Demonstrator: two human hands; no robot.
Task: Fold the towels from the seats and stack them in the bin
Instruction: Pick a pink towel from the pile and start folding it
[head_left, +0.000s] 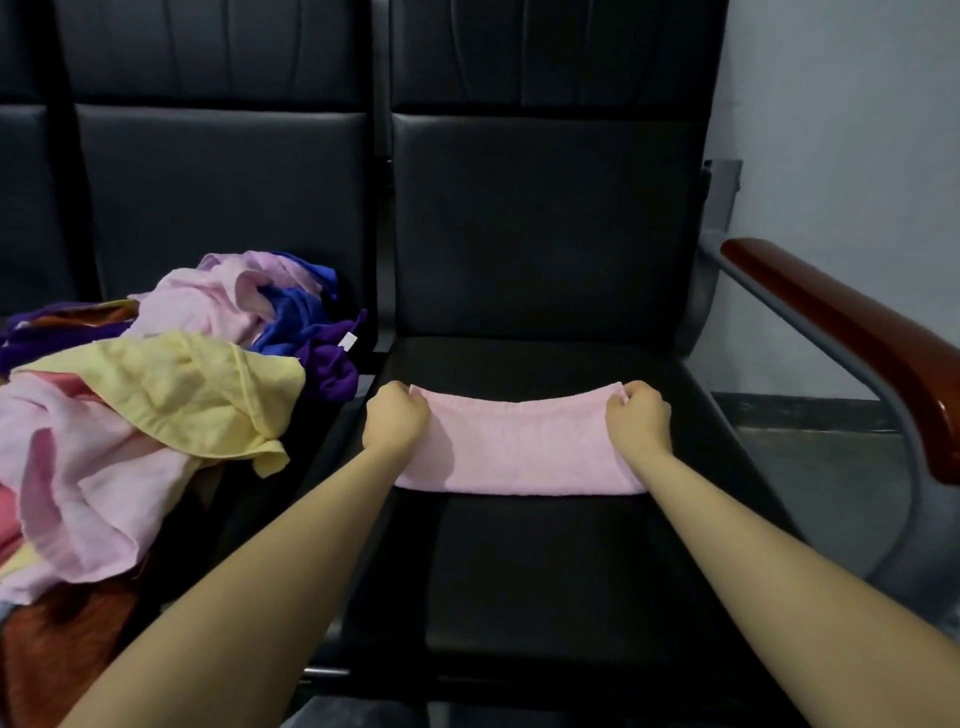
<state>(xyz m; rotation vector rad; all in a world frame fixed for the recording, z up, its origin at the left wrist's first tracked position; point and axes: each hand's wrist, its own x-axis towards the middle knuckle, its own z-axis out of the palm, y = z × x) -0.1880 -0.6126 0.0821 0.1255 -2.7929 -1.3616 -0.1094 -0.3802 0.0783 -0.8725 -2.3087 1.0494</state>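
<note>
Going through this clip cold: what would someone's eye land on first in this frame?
First, the pink towel spread as a folded strip across the black seat, its far corners pinched by the left hand and the right hand. Next, the bright heap of unfolded towels, yellow, pink, blue and purple, on the neighbouring seat to the left. No bin is in view.

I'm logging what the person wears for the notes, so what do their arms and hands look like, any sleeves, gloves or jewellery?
Both arms are bare as far up as the frame shows, with no sleeves in sight. The left hand and right hand wear no gloves, and no watch, bracelet or ring is visible. No markings show on either arm. The fingers curl away from the camera, so their undersides cannot be checked.
</note>
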